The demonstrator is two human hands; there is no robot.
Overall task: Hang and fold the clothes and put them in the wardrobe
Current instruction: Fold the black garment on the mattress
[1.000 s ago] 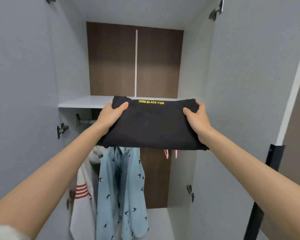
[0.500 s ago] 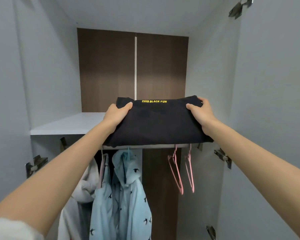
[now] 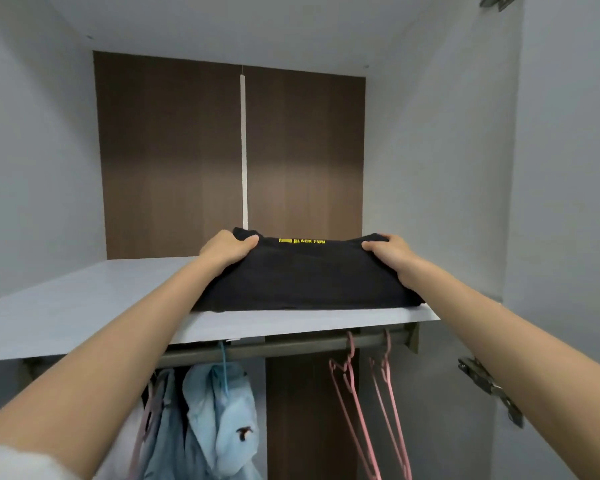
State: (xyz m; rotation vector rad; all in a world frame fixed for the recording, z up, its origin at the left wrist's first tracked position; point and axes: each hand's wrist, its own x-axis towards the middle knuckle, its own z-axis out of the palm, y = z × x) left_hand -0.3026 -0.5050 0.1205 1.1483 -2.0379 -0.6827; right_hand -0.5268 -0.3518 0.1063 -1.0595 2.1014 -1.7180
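Head | left hand (image 3: 227,249), right hand (image 3: 392,254) fingers grip folded black shirt (image 3: 305,275) | on shelf (image 3: 84,306)

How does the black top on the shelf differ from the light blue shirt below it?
The black top lies folded on the white shelf; the light blue shirt hangs from the rail underneath. The black top is dark with yellow lettering; the light blue shirt is pale. The left hand and right hand grip the black top; neither touches the light blue shirt. Both are in the wardrobe.
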